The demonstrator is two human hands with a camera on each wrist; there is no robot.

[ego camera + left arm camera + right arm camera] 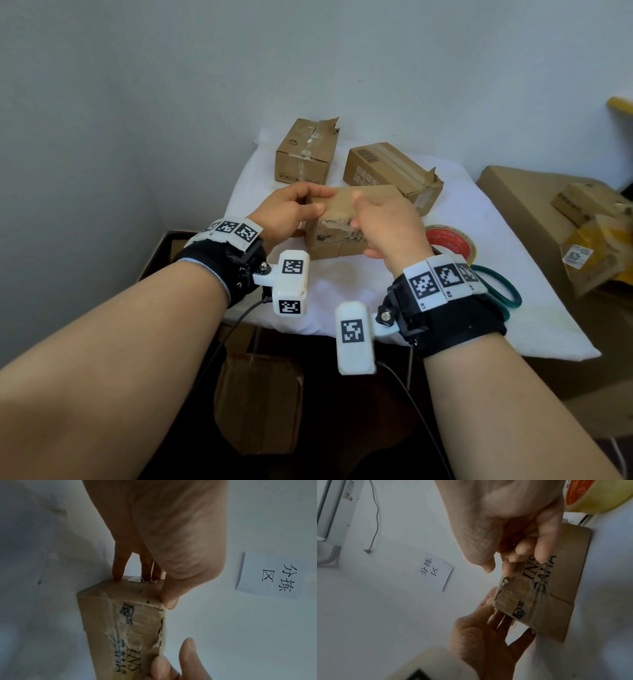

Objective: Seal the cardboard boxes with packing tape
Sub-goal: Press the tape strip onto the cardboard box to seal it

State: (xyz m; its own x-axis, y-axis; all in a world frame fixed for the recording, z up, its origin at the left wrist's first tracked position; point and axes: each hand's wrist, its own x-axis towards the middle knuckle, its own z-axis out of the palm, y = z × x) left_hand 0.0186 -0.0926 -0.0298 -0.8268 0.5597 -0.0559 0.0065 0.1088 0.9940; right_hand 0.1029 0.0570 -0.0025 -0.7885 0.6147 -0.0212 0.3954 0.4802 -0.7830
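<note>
- I have both hands on the small box (342, 219), which sits on the white cloth (513, 260) at the near middle of the table, its long axis running left to right across me.
- My left hand (291, 210) grips the box's left end, fingers curled over the top edge and thumb on the near face.
- My right hand (387, 222) pinches the torn near top edge, thumb above and fingers curled below.
- The tape roll (452, 241) lies just beside my right wrist, so I judge the right hand is the one to reach for it; the left would stay as the clamp.
- The box looks worn: brown card, creased, with old clear tape (118, 632) across black print and a ragged top flap.
- Two more boxes (305, 150) stand farther back, near the wall; scissors (500, 284) lie right of the roll.
</note>
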